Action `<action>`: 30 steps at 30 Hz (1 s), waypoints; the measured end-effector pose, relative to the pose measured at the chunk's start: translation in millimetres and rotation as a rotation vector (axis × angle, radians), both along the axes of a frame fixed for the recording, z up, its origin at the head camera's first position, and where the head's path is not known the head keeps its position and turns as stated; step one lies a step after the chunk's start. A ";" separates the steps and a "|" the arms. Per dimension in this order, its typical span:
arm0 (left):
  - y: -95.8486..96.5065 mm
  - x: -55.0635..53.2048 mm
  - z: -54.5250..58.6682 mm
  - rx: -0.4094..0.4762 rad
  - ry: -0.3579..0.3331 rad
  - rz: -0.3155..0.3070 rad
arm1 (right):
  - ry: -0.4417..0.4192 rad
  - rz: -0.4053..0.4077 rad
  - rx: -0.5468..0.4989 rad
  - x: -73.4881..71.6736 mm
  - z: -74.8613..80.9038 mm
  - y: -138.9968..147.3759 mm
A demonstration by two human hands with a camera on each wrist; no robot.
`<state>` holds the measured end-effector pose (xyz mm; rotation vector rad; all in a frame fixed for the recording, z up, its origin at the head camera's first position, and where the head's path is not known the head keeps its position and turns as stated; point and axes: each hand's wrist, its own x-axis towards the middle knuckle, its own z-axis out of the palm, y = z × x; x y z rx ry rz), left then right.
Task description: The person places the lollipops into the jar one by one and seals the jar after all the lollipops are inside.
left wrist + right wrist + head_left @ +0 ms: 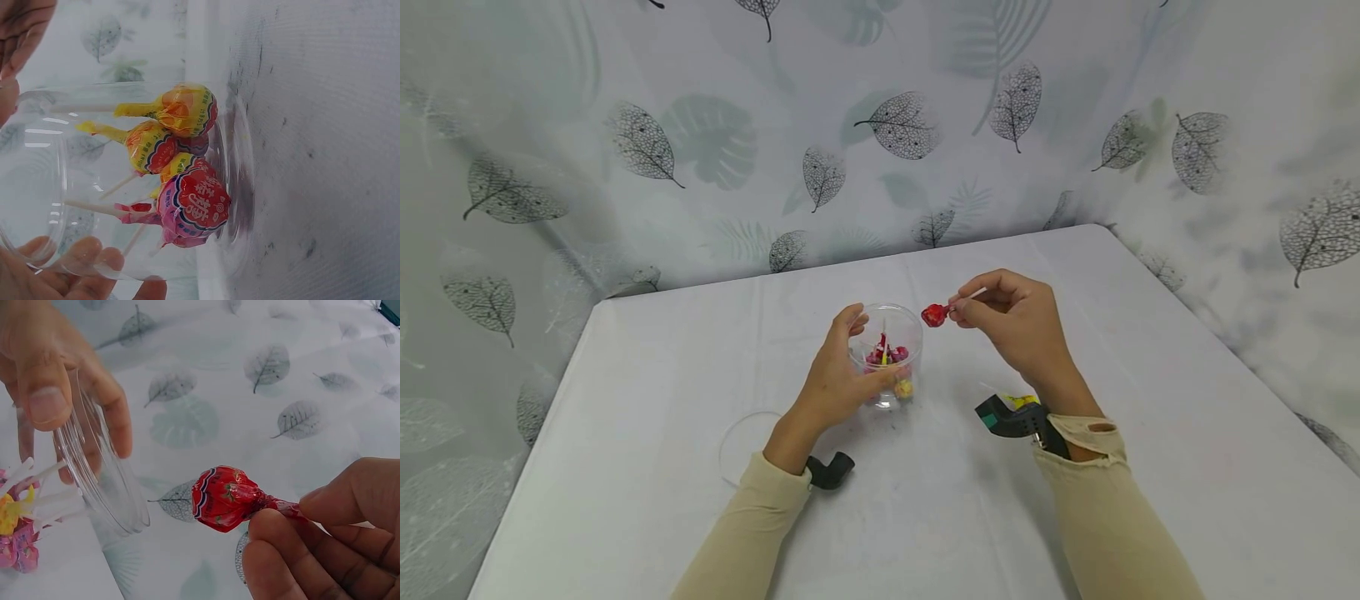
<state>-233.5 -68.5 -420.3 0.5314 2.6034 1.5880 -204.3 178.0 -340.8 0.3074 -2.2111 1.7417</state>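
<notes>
The red lollipop [225,499] is pinched by its twisted end in the right hand [1013,323], its head pointing left from the fingertips, just beside the rim of the jar [901,323]. The left hand [833,377] grips the jar round its side; pink and yellow lollipops [195,201] sit inside. Another lollipop [1021,401] lies on the table [895,517] by the right wrist, a clear disc [743,442] by the left. Leaf-print cloth [730,67] hangs beyond both hands.
</notes>
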 end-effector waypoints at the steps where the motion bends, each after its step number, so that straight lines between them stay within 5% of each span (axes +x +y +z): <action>1: -0.1 -0.1 -0.1 0.001 -0.001 -0.002 | -0.001 0.000 0.002 0.2 0.3 -0.6; 30: 0.1 0.0 1.7 -0.018 -0.002 0.002 | 0.022 0.010 0.113 6.6 0.7 -15.3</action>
